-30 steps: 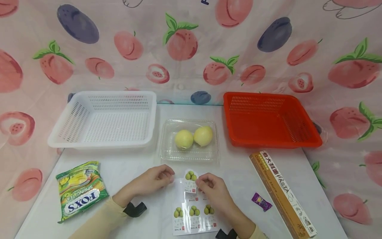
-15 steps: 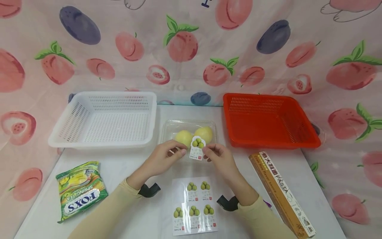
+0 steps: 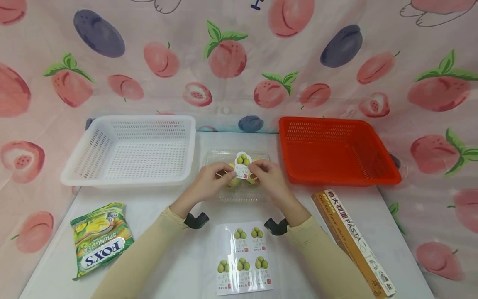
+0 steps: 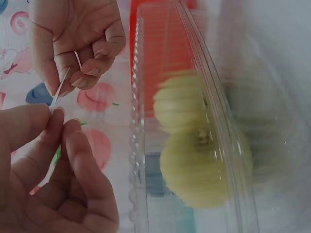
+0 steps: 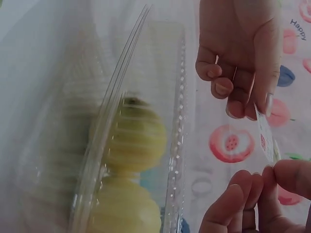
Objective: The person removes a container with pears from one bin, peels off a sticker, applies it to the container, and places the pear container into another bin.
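Observation:
Both hands hold a small white sticker (image 3: 242,166) printed with green fruit, raised above a clear plastic clamshell box (image 3: 216,155). My left hand (image 3: 210,181) pinches its left edge between thumb and finger. At the opposite edge, my right hand (image 3: 271,180) has the same kind of pinch. In the right wrist view the sticker (image 5: 264,136) stretches between the two hands' fingertips. Two round pale yellow fruits (image 4: 194,165) sit inside the box, partly covered by the sticker and hands in the head view. Nearer me lies the sticker sheet (image 3: 224,241) with several stickers.
A white basket (image 3: 127,180) stands at the back left, a red basket (image 3: 340,179) at the back right. On the left lies a green FOX'S candy bag (image 3: 101,241). A long pasta box (image 3: 352,243) lies slanted on the right, beside my right sleeve.
My right hand has carried the sticker from above the sheet forward to over the box. The left hand moved along and now pinches its other edge. My right sleeve now hides the purple candy.

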Motion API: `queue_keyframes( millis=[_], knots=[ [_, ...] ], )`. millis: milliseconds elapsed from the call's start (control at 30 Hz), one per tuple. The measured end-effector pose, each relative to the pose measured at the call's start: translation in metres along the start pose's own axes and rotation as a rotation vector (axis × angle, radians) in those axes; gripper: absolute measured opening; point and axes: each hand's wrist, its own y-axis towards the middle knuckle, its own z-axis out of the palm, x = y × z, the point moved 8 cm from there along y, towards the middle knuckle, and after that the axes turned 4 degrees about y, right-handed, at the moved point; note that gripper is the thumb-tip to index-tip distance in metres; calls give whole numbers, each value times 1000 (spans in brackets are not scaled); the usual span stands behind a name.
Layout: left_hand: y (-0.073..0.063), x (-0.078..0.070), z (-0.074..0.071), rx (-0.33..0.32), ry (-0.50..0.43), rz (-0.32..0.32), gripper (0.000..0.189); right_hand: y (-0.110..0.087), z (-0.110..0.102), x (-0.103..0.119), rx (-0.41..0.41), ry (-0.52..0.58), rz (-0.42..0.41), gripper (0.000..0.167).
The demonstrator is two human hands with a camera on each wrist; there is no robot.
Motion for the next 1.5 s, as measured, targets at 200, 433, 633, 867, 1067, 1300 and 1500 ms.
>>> queue_keyframes(
  millis=[200, 433, 633, 867, 1067, 1300, 1500],
  knots=[
    [9, 11, -1, -10, 133, -73, 16, 16, 2, -4, -19, -42, 25, 25],
    [16, 14, 0, -47, 325, -100, 14, 27, 5, -10, -40, -183, 52, 27],
    [20, 17, 4, -27, 480, -118, 15, 33, 7, -15, -42, -271, 53, 24],
    [22, 17, 8, -17, 537, -141, 21, 38, 8, -14, -66, -390, -42, 21],
    [23, 16, 9, -30, 569, -126, 22, 36, 10, -9, -73, -453, -99, 19],
    [21, 18, 11, -32, 607, -126, 22, 36, 10, -8, -61, -452, -120, 19],
    [18, 20, 10, -64, 608, -143, 21, 38, 10, -12, -57, -451, -98, 20]
  ],
)
